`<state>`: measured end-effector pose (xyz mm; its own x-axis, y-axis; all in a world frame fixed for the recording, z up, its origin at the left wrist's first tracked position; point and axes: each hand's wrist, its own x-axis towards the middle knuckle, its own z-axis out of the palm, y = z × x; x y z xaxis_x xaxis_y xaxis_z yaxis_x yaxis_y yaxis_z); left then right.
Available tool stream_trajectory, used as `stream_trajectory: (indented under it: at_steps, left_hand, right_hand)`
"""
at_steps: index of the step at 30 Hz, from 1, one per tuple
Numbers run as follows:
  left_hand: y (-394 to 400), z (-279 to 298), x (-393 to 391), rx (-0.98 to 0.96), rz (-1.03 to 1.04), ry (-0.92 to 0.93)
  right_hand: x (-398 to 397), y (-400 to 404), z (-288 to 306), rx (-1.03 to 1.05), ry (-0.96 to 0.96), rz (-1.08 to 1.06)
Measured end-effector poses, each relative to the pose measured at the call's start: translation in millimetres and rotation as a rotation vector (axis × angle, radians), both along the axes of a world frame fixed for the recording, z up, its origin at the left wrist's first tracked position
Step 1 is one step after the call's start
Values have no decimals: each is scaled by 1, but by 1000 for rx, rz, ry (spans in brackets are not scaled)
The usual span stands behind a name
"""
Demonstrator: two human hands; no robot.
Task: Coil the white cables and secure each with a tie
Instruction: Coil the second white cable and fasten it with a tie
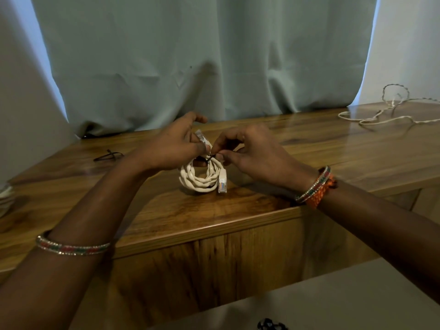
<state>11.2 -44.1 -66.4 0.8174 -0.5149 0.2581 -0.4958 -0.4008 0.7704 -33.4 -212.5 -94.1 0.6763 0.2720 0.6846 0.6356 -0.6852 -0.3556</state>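
Note:
A coiled white cable (198, 179) stands on its edge on the wooden table (309, 148), near the front edge. One clear plug hangs down at its right, another sticks up between my hands. My left hand (171, 145) grips the top of the coil. A thin dark tie (210, 157) wraps the top of the coil, and my right hand (252, 153) pinches its end with thumb and forefinger. A second white cable (390, 110) lies loose and uncoiled at the far right of the table.
Spare dark ties (108, 156) lie on the table to the left. A pale green curtain (202, 63) hangs behind the table. Some stacked pale objects (6, 196) sit at the left edge. A dark object (271, 325) shows at the bottom.

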Motion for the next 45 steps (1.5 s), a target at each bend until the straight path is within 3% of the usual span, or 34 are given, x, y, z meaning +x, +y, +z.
stream_trajectory:
  at_steps: [5,12,14,23,35,40,45]
  left_hand:
    - [-1,2,-8,-59,-67,51]
    - [-5,2,-15,-127,-136,96]
    - [-5,2,-14,-109,-118,49]
    - [-6,1,-14,-150,-105,-16]
    - [-8,3,-15,-327,-114,108]
    - [-10,0,-15,-350,-109,136]
    - [-14,-1,-15,-342,-70,140]
  right_hand:
    - [6,-3,1,180,155,46]
    - [20,-16,7,615,872,392]
    - [23,-20,7,639,1005,447]
    - [21,-21,4,736,976,456]
    - [17,-15,7,850,861,353]
    - [16,-10,4,833,766,260]
    - [20,-6,0,797,800,250]
